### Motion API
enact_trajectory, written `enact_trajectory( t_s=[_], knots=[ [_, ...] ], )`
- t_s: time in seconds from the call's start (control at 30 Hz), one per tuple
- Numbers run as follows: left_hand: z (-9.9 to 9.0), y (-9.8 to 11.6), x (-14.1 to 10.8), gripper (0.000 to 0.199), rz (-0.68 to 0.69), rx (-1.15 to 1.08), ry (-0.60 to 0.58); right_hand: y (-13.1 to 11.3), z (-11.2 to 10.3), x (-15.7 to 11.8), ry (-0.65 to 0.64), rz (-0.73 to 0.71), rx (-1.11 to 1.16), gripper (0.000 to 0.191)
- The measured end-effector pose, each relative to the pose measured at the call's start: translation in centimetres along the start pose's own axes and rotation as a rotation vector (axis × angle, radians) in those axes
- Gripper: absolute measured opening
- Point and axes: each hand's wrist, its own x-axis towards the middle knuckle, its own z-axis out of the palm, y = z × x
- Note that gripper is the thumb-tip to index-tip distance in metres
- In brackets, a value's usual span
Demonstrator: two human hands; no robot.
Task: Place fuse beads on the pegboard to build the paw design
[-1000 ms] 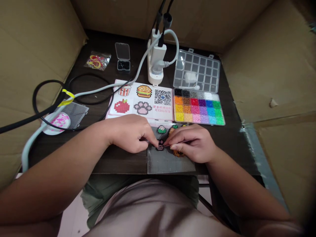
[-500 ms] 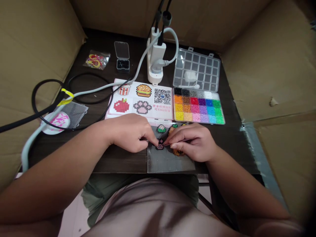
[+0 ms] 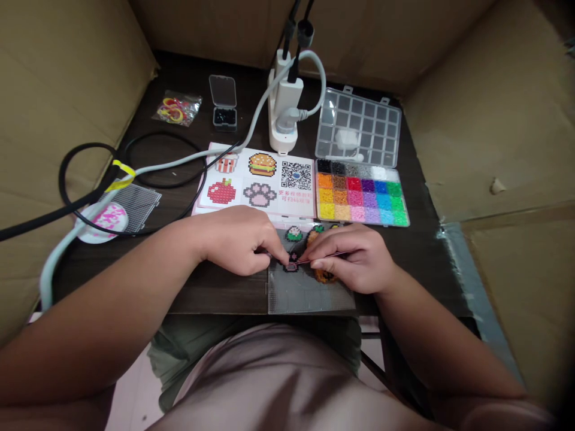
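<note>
My right hand [image 3: 357, 258] pinches a pair of thin tweezers [image 3: 338, 255], their tips pointing left onto a small pink-and-black bead figure [image 3: 291, 264]. Touching that figure's upper left side is the outstretched index finger of my left hand [image 3: 240, 240]; its other fingers are curled and nothing shows in them. The figure sits on a clear pegboard [image 3: 309, 297] at the table's front. A green-and-white bead figure [image 3: 294, 233] lies above it. An orange-brown bead figure [image 3: 326, 275] is partly covered by my right hand, as are others near the top.
A pattern sheet [image 3: 215, 206] lies behind the board, beside a divided box of coloured beads [image 3: 363, 193] with its lid raised. A power strip [image 3: 284, 142] stands behind. Cables [image 3: 182, 160] cross the left side over a spare pegboard [image 3: 144, 206]. Cardboard walls [image 3: 489, 120] surround the table.
Almost nothing differs. My left index finger and the tweezer tips shift very slightly at the pink-and-black bead figure, and the whole view drifts a little.
</note>
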Motion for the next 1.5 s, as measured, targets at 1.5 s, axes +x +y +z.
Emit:
enact_trajectory(
  t_s=[1.5],
  knots=[
    [-0.15,0.17,-0.08,0.054,-0.020,0.034,-0.030,0.41,0.22,-0.04,0.003,0.021,0.037,0.004]
  ],
)
